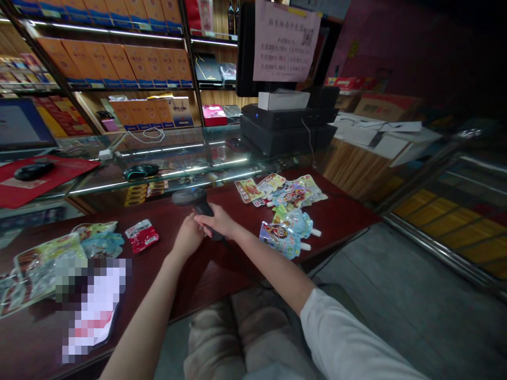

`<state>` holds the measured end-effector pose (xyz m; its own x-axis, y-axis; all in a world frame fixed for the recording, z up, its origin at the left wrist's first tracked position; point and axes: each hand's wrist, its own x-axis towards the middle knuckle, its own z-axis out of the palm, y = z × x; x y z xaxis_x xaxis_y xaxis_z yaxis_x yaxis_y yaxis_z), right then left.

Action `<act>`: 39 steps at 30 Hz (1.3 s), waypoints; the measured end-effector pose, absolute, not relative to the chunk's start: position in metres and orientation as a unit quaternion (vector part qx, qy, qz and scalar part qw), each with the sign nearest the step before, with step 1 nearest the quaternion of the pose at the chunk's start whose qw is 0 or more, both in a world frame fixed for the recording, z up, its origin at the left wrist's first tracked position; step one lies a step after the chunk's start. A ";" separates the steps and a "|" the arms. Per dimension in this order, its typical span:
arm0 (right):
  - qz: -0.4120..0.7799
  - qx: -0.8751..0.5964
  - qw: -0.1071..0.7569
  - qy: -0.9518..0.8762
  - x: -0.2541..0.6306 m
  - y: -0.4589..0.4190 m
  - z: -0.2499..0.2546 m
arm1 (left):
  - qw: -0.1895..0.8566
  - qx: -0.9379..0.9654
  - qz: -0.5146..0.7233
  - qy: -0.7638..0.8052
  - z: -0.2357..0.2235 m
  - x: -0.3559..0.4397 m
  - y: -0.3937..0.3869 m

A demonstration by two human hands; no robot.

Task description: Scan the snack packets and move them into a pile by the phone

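A dark handheld barcode scanner (pixel 189 196) is held above the red-brown tabletop, its head pointing left and away from me. My right hand (pixel 217 219) is wrapped round its handle. Against the handle's left side, my left hand (pixel 188 235) has its fingers curled in, meeting the fingertips of my right hand; part of its grip is hidden. To the right lie blue spouted pouches (pixel 283 237) and a pile of colourful snack packets (pixel 295 192). Left of my hands is a small red packet (pixel 141 235), with larger snack bags (pixel 47 258) beyond it.
A blurred-out phone-like object (pixel 97 306) lies at the table's left front. Behind stands a glass display counter (pixel 182 145) with a computer mouse (pixel 140 171), cables, and a black monitor (pixel 246 53) bearing a paper notice. Metal railing (pixel 435 248) runs along the right.
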<state>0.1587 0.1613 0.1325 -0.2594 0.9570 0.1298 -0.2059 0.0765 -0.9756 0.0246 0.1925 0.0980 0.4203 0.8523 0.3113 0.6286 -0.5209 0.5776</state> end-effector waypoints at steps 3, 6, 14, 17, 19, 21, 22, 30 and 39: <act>0.567 -0.367 0.519 -0.523 0.184 0.159 0.134 | 0.307 0.803 0.337 0.384 0.089 0.065 0.192; 0.553 -0.372 0.545 -0.509 0.211 0.154 0.140 | 0.392 0.776 0.374 0.323 0.082 0.100 0.190; 0.519 -0.394 0.572 -0.498 0.268 0.133 0.143 | 0.410 0.832 0.308 0.211 0.068 0.166 0.179; 0.519 -0.411 0.570 -0.487 0.287 0.124 0.141 | 0.308 0.876 0.275 0.249 0.069 0.183 0.170; 0.520 -0.425 0.559 -0.487 0.299 0.117 0.141 | 0.254 0.904 0.216 0.267 0.073 0.192 0.163; 0.513 -0.431 0.555 -0.492 0.310 0.111 0.143 | 0.215 0.927 0.165 0.260 0.078 0.199 0.156; 0.510 -0.437 0.554 -0.492 0.315 0.107 0.143 | 0.198 0.937 0.148 0.248 0.081 0.203 0.152; 0.503 -0.456 0.539 -0.499 0.344 0.092 0.147 | 0.124 0.971 0.111 0.169 0.098 0.227 0.135; 0.503 -0.448 0.565 -0.476 0.348 0.091 0.135 | 0.086 0.957 0.101 0.260 0.087 0.235 0.133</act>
